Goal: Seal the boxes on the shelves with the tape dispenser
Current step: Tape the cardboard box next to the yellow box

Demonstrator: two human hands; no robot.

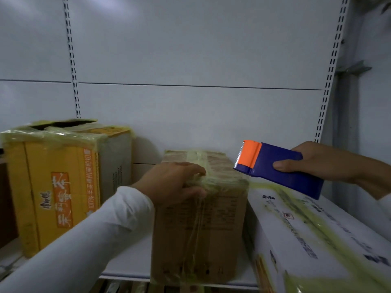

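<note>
1. Three taped boxes share the shelf (129,265) in the head view: a yellow box (53,187) left, a brown box (201,225) in the middle, a white box (313,235) just beside it on the right.
2. Open room lies above the boxes, before the white back panel (201,49).
3. Left hand (175,182) rests on the brown box's front top edge, fingers loosely curved over crumpled tape.
4. Right hand (323,163) grips the blue-and-orange tape dispenser (277,168) above the white box.
</note>
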